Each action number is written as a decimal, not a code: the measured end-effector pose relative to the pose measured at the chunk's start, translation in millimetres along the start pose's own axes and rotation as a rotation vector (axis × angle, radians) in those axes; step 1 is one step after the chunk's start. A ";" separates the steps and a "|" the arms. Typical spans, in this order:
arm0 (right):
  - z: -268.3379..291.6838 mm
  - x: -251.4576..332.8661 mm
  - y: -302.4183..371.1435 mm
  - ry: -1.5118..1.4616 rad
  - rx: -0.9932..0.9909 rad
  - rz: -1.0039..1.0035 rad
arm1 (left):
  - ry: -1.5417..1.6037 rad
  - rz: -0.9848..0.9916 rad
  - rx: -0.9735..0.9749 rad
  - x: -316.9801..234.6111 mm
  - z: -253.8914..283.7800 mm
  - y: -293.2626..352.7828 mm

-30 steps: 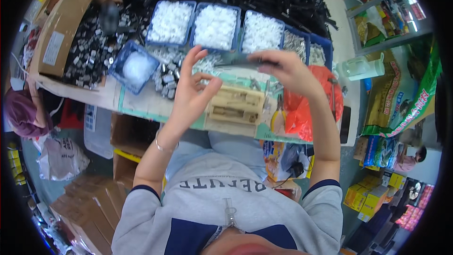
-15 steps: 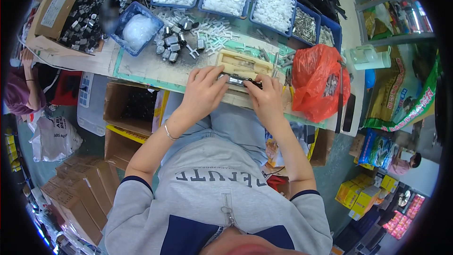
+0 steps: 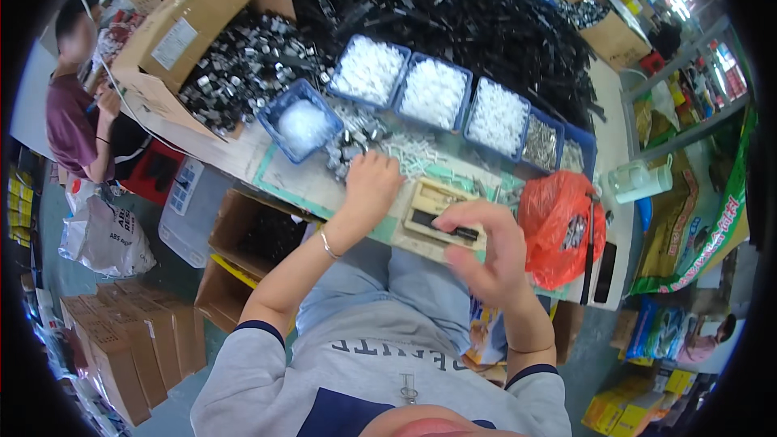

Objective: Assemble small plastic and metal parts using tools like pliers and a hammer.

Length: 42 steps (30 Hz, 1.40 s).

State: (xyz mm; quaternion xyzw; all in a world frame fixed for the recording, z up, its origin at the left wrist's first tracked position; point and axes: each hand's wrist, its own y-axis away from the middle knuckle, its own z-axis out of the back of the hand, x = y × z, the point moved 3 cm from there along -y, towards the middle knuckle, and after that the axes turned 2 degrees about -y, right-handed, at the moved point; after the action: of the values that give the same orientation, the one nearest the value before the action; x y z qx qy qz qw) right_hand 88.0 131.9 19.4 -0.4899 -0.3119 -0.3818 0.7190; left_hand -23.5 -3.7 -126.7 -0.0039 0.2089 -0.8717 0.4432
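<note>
My left hand [image 3: 372,188] is over the near edge of a pile of small silver metal pieces [image 3: 346,146] and white plastic pegs [image 3: 414,154]. Its fingers are bent and close together; whatever is between the tips is hidden. A cream-coloured fixture [image 3: 427,193] rests on the bench edge in front of me, with a dark elongated part [image 3: 429,222] lying in its slot. Raised over the fixture's right end, my right hand [image 3: 498,247] has its thumb and curved index finger apart, with nothing visible between them.
Blue bins of white plastic pieces [image 3: 433,93] stand behind the fixture. A blue bin with a clear bag [image 3: 306,128] is left, a red plastic bag [image 3: 558,226] right. Black strips [image 3: 437,0] heap at the back. Another person [image 3: 77,113] sits far left.
My left hand has left the dark part and moved left to the metal pieces. The right hand has lifted off it and opened. The view has tilted, showing more of the bench's far side.
</note>
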 end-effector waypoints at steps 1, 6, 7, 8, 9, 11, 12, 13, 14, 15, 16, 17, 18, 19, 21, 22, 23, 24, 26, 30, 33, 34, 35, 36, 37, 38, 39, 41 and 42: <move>-8.5 17.4 -12.0 0.001 0.009 0.158 | -0.017 0.004 -0.018 1.2 -6.6 -0.7; -53.2 94.8 -60.1 0.301 -0.095 0.856 | -0.020 0.016 -0.102 -0.4 -16.3 -9.4; -58.5 106.0 -65.0 0.229 -0.125 0.904 | -0.030 0.038 -0.097 2.1 -11.6 -7.9; -62.0 118.1 -69.1 0.157 -0.155 0.950 | -0.041 0.062 -0.092 5.0 -6.6 -6.4; -67.7 125.7 -72.0 0.104 -0.181 0.993 | -0.036 0.074 -0.096 6.1 -4.3 -7.0; -79.2 121.8 -86.9 0.205 -0.482 1.340 | -0.007 0.101 -0.066 10.3 -6.5 -8.8; -78.1 118.5 -87.9 0.255 -0.536 1.384 | 0.019 0.110 -0.052 9.6 -10.1 -11.7; -77.3 115.6 -89.0 0.302 -0.594 1.426 | 0.054 0.117 -0.041 9.6 -11.6 -13.2; -76.7 113.0 -90.3 0.347 -0.657 1.466 | 0.088 0.121 -0.030 11.1 -11.2 -14.3; -72.4 114.4 -84.3 0.384 -0.605 1.411 | 0.123 0.122 -0.020 12.3 -11.1 -16.4; -65.5 116.0 -77.4 0.380 -0.525 1.336 | 0.128 0.123 -0.025 12.6 -11.2 -19.7; -60.6 114.7 -70.9 0.364 -0.448 1.252 | 0.133 0.137 -0.025 15.5 -13.9 -19.1; -50.3 119.2 -60.7 0.295 -0.356 1.151 | 0.123 0.154 -0.022 18.3 -10.0 -16.8; -39.8 115.2 -53.7 0.271 -0.286 0.997 | 0.151 0.179 -0.066 17.8 -3.5 -13.2; -20.6 93.1 -39.1 0.259 -0.200 0.711 | 0.136 0.209 -0.118 27.6 0.9 -10.7; -9.2 79.6 -30.7 0.314 -0.178 0.560 | 0.163 0.189 -0.164 24.0 -0.9 -16.9; -0.2 52.6 -20.8 0.339 -0.173 0.457 | 0.183 0.162 -0.245 23.3 -2.1 -18.2; 5.4 29.8 -11.2 0.448 -0.163 0.283 | 0.364 0.159 -0.253 26.0 -1.3 -19.3; 15.1 -17.2 19.2 0.609 -0.111 -0.026 | 0.457 0.125 -0.277 29.0 10.2 -17.1; 12.3 -88.2 85.4 0.697 -0.026 -0.365 | 0.553 0.045 -0.330 18.7 28.9 -3.8; 8.3 -103.9 100.3 0.658 -0.071 -0.425 | 0.685 0.016 -0.209 4.7 24.4 15.9; 7.4 -107.1 100.9 0.642 -0.095 -0.434 | 0.724 -0.029 -0.164 -2.4 23.5 21.2; 7.0 -107.9 100.2 0.658 -0.096 -0.429 | 0.764 -0.075 -0.119 -12.2 22.4 26.3; 7.8 -107.1 95.9 0.676 -0.099 -0.419 | 0.801 -0.123 -0.080 -20.7 22.2 29.1; 8.3 -106.9 92.8 0.694 -0.102 -0.409 | 0.830 -0.117 -0.046 -26.2 16.3 33.3; 8.1 -107.4 91.1 0.724 -0.090 -0.391 | 0.741 -0.198 -0.043 -27.9 14.6 30.8; 8.5 -107.0 90.2 0.758 -0.078 -0.374 | 0.654 -0.279 -0.041 -30.1 12.2 27.5; 7.9 -106.3 90.5 0.814 -0.065 -0.342 | 0.587 -0.331 -0.034 -30.0 4.2 28.3; 6.7 -105.8 91.0 0.838 -0.066 -0.324 | 0.601 -0.328 -0.010 -26.4 2.9 28.4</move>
State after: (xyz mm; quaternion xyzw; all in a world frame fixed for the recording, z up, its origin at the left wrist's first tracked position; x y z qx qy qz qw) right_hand 110.9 184.8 -107.8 -0.2604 -0.0541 -0.6647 0.6982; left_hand 14.9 0.9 -129.8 0.2174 0.3310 -0.8926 0.2155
